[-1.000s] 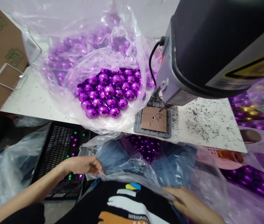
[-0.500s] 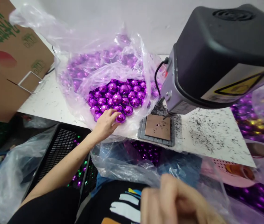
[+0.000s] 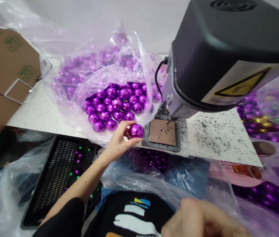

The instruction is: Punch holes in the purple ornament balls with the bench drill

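Note:
My left hand [image 3: 119, 141] pinches a shiny purple faceted ball [image 3: 136, 130] between thumb and fingers, just left of the square brown pad. Behind it, a clear plastic bag [image 3: 77, 108] lies open on its side, with many similar purple balls [image 3: 116, 104] spilling towards its mouth. Low in the view, near my body, is my right hand [image 3: 198, 219]; it is blurred, its fingers curled in, and whatever they might hold is hidden. The brown pad [image 3: 162, 131], with a small hole in its middle, sits on a dark base plate [image 3: 179, 144] beneath a black machine head.
The bulky black machine head [image 3: 218, 59] with a yellow warning label overhangs the white table [image 3: 230, 144], which is sprinkled with black specks. A cardboard box [image 3: 13, 72] stands at left. Below are a black crate [image 3: 52, 174] and a pink basket [image 3: 238, 179].
My left hand has drawn a purple ball out of the bag's mouth and moved right towards the pad. My right hand has shifted slightly down and right, still curled. The view has shifted somewhat.

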`<action>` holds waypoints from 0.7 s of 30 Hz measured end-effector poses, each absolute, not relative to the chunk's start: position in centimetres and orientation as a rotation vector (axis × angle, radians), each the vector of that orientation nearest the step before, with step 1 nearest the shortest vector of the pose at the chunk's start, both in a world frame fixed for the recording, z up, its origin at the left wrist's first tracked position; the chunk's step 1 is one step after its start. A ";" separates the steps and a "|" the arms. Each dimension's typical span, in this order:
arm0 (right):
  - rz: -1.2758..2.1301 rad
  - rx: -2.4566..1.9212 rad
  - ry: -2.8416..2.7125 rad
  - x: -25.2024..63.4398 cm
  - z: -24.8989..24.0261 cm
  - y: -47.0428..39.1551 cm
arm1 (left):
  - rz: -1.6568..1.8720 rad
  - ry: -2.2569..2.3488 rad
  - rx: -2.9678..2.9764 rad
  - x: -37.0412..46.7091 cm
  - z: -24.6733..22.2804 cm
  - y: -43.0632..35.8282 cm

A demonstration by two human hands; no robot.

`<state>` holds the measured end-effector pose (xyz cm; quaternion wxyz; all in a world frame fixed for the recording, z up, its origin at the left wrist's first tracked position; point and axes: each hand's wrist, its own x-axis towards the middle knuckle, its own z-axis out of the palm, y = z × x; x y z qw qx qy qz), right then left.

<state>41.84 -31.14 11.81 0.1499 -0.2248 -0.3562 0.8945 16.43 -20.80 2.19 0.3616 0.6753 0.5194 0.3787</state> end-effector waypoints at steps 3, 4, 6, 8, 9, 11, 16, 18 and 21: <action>2.270 -0.433 -1.187 42.5 9.7 -30.3 | 0.875 1.173 1.672 20.0 0.8 -20.7; 2.166 -0.445 -1.246 42.9 9.0 -29.9 | 0.861 1.172 1.684 21.1 0.2 -20.3; 1.993 -0.579 -1.345 43.9 7.8 -29.4 | 0.882 1.227 1.741 23.0 -0.9 -19.1; 1.876 -0.753 -1.414 45.3 6.9 -29.1 | 0.929 1.314 1.826 24.3 -1.7 -17.9; 1.833 -0.833 -1.443 46.1 6.5 -29.1 | 0.947 1.356 1.871 24.8 -1.9 -17.4; 1.755 -0.967 -1.481 47.8 5.7 -29.3 | 0.969 1.414 1.948 25.4 -2.2 -16.7; 1.550 -1.208 -1.425 50.8 3.9 -29.7 | 0.993 1.357 2.096 26.0 -2.4 -16.7; 1.500 -1.244 -1.400 51.3 3.6 -29.7 | 0.969 1.310 2.183 26.3 -2.4 -16.8; 1.457 -1.278 -1.398 51.3 3.8 -29.4 | 0.902 1.315 2.252 26.7 -2.4 -16.6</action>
